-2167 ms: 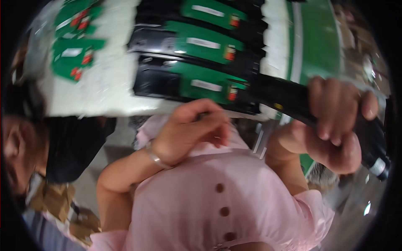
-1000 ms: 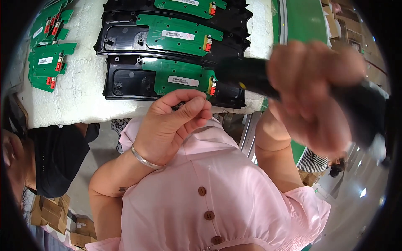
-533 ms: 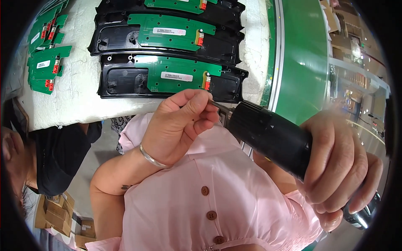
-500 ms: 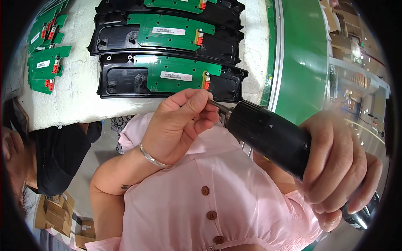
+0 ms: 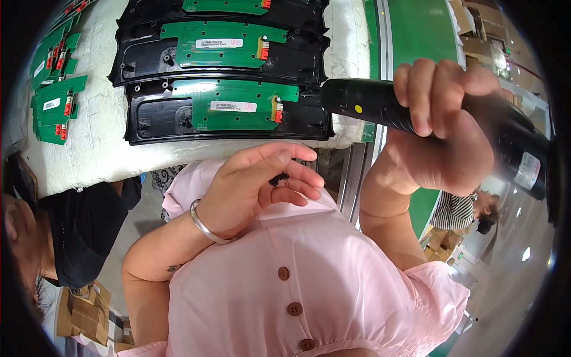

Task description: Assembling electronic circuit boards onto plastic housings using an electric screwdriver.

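My right hand (image 5: 440, 116) is wrapped round a black electric screwdriver (image 5: 366, 100), held nearly level. Its tip meets the right end of a green circuit board (image 5: 205, 92), which lies in the nearest curved black plastic panel (image 5: 163, 119). The board carries a white label and a red connector (image 5: 278, 113). Cupped just below the panel, my left hand (image 5: 241, 184) has a small heap of tiny black screws (image 5: 279, 178) in its palm, with the fingers partly curled. Whether a screw sits under the tip is too small to tell.
More black panels with green boards (image 5: 217, 44) lie behind the nearest one. Loose green boards (image 5: 53, 110) are stacked at the left on white foam (image 5: 95, 140). A person in a dark top (image 5: 89, 232) is close at the left. A green surface (image 5: 416, 30) stretches along the right.
The screwdriver has swung from my left fingertips up to the board's right end. My left hand has released the tip, and its fingers have loosened, showing the screws.
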`<state>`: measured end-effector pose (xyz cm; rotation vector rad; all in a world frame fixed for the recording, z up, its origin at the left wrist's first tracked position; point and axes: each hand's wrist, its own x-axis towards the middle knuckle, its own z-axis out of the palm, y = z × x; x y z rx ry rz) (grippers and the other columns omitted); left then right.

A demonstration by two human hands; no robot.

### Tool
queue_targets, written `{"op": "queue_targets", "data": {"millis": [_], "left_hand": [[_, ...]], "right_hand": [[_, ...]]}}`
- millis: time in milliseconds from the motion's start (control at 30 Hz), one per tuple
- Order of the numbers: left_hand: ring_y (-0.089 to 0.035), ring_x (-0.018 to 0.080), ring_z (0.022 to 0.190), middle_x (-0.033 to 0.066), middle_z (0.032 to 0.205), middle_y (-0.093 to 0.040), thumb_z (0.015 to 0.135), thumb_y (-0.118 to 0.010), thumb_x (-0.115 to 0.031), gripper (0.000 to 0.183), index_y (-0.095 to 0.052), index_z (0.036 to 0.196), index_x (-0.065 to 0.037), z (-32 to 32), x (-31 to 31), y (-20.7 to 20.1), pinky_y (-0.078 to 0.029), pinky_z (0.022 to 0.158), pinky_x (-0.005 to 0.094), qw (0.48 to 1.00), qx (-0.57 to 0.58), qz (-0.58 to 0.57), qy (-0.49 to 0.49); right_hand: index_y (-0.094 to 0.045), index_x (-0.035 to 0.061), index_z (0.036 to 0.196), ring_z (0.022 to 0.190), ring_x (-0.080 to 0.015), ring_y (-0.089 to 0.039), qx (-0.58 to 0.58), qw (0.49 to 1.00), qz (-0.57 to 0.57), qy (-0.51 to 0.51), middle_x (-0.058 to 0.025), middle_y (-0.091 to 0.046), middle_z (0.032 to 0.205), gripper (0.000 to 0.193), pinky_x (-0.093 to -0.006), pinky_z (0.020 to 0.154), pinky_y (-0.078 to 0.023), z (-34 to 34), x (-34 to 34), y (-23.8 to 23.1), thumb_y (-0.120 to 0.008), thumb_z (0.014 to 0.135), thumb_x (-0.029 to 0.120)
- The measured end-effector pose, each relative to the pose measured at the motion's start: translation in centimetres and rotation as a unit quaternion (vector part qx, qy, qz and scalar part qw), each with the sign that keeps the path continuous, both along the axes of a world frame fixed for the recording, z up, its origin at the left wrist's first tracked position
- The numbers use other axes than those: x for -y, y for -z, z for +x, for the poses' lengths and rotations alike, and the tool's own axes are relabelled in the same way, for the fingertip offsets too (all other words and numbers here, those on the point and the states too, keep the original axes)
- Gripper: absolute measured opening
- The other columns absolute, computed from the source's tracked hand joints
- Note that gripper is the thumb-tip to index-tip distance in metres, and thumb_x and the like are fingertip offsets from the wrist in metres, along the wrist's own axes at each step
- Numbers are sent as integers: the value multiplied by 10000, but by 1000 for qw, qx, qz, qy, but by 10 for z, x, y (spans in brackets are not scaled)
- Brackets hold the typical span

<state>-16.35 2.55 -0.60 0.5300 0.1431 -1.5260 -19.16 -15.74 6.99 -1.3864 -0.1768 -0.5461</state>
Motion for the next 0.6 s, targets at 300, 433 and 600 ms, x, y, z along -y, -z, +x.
{"op": "queue_targets", "data": {"millis": [300, 433, 600], "left_hand": [[-584, 144, 738, 98, 812, -595, 879, -464, -211, 194, -502, 926, -26, 4, -4, 5, -452, 580, 216, 998, 51, -19, -28], [-577, 123, 734, 71, 819, -600, 844, -529, -170, 189, -559, 944, -13, 4, -3, 11, -462, 609, 213, 994, 54, 43, -81], [-568, 112, 728, 63, 813, -602, 819, -569, -163, 212, -581, 968, -11, 5, -5, 7, -466, 636, 218, 994, -2, 68, -90]], "right_hand": [[-459, 58, 928, 495, -90, -356, -41, 999, -7, -6, 25, -347, 560, 278, -252, 559, -291, 8, -2, 4, -396, 663, 113], [-445, 47, 908, 489, -93, -354, -32, 999, -33, 9, 19, -349, 555, 266, -257, 558, -298, 15, -10, 7, -385, 657, 111], [-436, 20, 905, 485, -96, -354, -26, 997, -67, -27, 11, -356, 546, 291, -263, 546, -306, 20, -11, 7, -348, 639, 98]]}}
